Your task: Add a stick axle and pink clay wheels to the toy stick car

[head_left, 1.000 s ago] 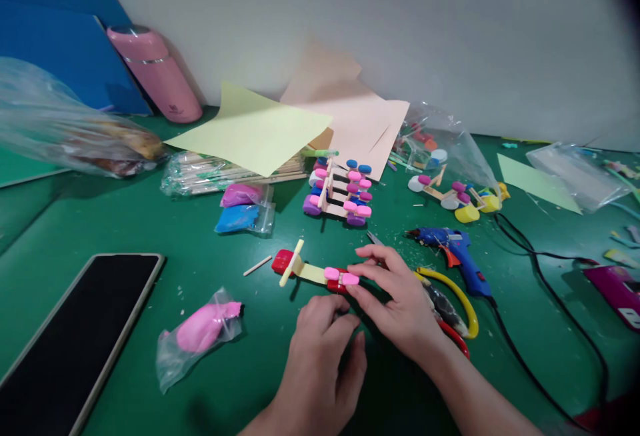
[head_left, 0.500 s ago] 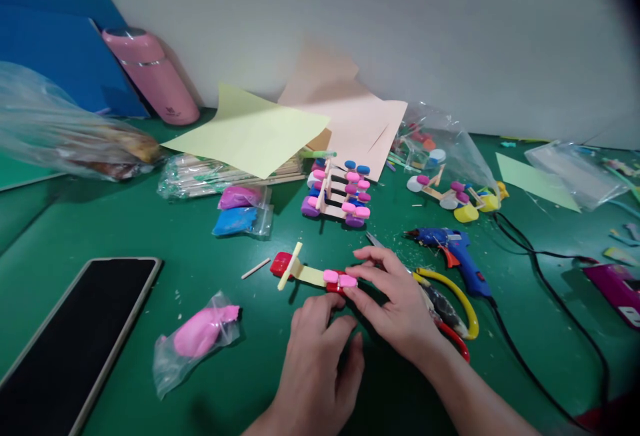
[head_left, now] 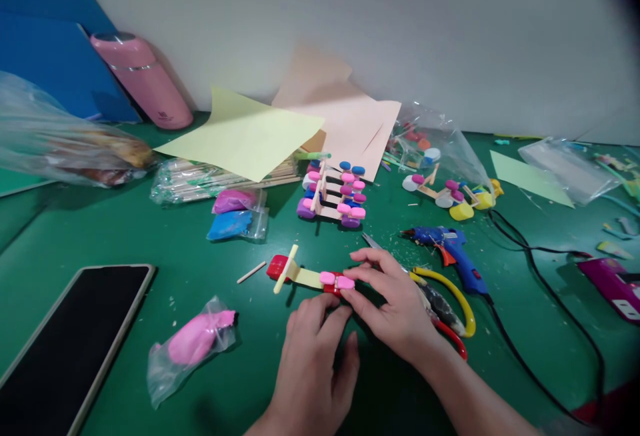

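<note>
A small craft-stick vehicle model (head_left: 306, 279) lies in front of me. It has a pale yellow strip with a crossbar, red wheels, and pink clay pieces (head_left: 337, 281) on its right end. My right hand (head_left: 393, 303) has its thumb and fingertips around that right end, by the pink pieces. My left hand (head_left: 316, 356) rests just below, fingers bent, with the index fingertip at the near red wheel. Its thumb stands apart from the fingers, with nothing between them. Behind stands a row of similar models (head_left: 334, 196) with pink, blue and purple parts.
Scissors (head_left: 443, 303) with yellow and red handles lie under and beside my right hand. A blue glue gun (head_left: 450, 249) trails a black cord. At left are a phone (head_left: 75, 336), bagged pink clay (head_left: 193, 343) and a short stick (head_left: 251, 272). Paper sheets (head_left: 245, 133) lie behind.
The whole view has shifted slightly, so things sit a little further left. Both hands stay at the model's right end, with hardly any change in the fingers.
</note>
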Tool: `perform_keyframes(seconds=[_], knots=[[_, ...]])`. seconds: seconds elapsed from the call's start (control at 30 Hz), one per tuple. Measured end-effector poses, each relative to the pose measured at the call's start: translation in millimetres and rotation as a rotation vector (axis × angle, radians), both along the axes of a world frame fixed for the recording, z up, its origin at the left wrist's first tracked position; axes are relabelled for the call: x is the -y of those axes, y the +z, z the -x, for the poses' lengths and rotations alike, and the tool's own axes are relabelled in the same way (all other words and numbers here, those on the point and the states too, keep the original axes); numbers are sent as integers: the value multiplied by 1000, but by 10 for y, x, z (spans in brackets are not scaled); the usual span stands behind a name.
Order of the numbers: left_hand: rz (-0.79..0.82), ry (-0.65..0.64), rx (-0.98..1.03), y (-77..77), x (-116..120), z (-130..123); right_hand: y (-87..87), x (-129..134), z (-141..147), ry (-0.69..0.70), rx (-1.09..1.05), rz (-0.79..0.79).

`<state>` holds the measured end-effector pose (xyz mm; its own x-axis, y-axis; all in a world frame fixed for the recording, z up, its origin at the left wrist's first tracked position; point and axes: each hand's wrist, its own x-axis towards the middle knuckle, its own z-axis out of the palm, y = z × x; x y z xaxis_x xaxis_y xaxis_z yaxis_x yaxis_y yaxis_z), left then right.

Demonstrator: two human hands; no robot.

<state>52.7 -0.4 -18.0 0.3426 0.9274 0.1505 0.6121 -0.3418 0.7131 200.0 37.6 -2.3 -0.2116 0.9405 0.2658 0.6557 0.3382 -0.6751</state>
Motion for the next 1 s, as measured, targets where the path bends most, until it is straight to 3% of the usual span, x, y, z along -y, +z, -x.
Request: perform_keyframes(seconds=[1.0], knots=[[-36,-31,-52,-24,-55,5,2,11,-9,11,4,4]])
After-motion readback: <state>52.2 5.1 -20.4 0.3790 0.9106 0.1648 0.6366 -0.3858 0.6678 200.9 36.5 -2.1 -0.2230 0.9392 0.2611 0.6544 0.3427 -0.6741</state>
